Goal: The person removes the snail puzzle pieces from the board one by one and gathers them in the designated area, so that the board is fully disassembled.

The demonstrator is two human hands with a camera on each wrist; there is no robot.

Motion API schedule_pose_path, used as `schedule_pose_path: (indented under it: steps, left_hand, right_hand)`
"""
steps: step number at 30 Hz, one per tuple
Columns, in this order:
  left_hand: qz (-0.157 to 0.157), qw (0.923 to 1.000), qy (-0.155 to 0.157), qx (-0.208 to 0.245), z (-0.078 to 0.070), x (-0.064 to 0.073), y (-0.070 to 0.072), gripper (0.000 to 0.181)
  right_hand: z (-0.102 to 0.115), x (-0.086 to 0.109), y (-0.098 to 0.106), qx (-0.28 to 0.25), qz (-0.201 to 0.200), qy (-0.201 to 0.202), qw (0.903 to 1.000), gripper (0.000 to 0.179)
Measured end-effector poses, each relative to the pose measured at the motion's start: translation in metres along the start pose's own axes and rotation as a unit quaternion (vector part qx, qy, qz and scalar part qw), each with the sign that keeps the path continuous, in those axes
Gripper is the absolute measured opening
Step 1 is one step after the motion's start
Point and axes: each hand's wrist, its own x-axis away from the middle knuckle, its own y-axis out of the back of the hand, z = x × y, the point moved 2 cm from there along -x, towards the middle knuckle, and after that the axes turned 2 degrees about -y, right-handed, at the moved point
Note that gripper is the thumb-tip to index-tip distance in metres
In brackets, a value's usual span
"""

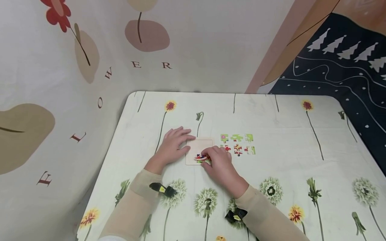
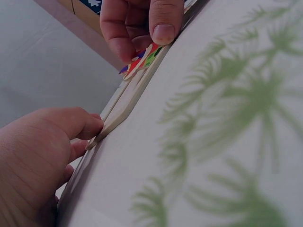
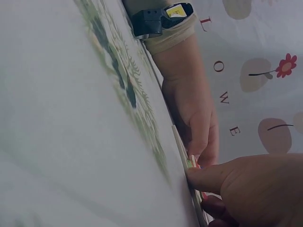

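A square, pale wooden puzzle board (image 1: 197, 145) lies flat on the table. My left hand (image 1: 172, 144) rests at its left side, fingers extended along the far left corner and thumb at the left edge. Over the board's near right part, my right hand (image 1: 219, 164) pinches a red and blue jigsaw piece (image 1: 199, 157) between thumb and fingers. In the left wrist view that jigsaw piece (image 2: 137, 64) is tilted above the board's edge, with green showing beside it under the thumb. My right fingers hide the rest.
Right of the board lie two rows of loose jigsaw pieces (image 1: 237, 137), green in the far row, red and green in the near one. The table (image 1: 280, 134) has a flower-print cover. Behind it hangs a printed cloth (image 1: 205, 50).
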Motion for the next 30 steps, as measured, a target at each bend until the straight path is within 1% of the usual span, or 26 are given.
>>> schedule_pose_path:
  steps: [5, 10, 19, 23, 27, 30]
  left_hand:
    - [-0.004, 1.0, -0.003, -0.001, -0.0008, 0.0003, 0.0004, 0.038]
    - [-0.007, 1.0, -0.007, 0.003, -0.0014, 0.0006, 0.0017, 0.039]
    - [-0.005, 1.0, -0.008, 0.001, -0.0011, 0.0006, 0.0014, 0.039]
    - [-0.001, 1.0, -0.006, -0.001, -0.0009, 0.0004, 0.001, 0.04]
    - [0.0, 1.0, -0.005, -0.002, -0.0014, 0.0005, 0.0013, 0.04]
    - [0.0, 1.0, -0.005, -0.001, -0.0015, 0.0006, 0.002, 0.04]
  right_hand:
    - [0.0016, -0.0003, 0.0005, -0.003, -0.001, 0.017, 0.9998, 0.03]
    - [0.0015, -0.0007, -0.0001, 0.001, -0.004, 0.045, 0.999, 0.028]
    - [-0.0019, 0.0012, 0.0003, 0.012, -0.036, 0.083, 0.9958, 0.027]
    - [-0.0035, 0.0019, 0.0012, 0.003, -0.045, 0.094, 0.9946, 0.032]
    - [-0.0052, 0.0017, 0.0012, -0.006, -0.051, 0.104, 0.9933, 0.031]
    - [-0.0066, 0.0015, 0.0028, -0.028, -0.057, 0.11, 0.9919, 0.031]
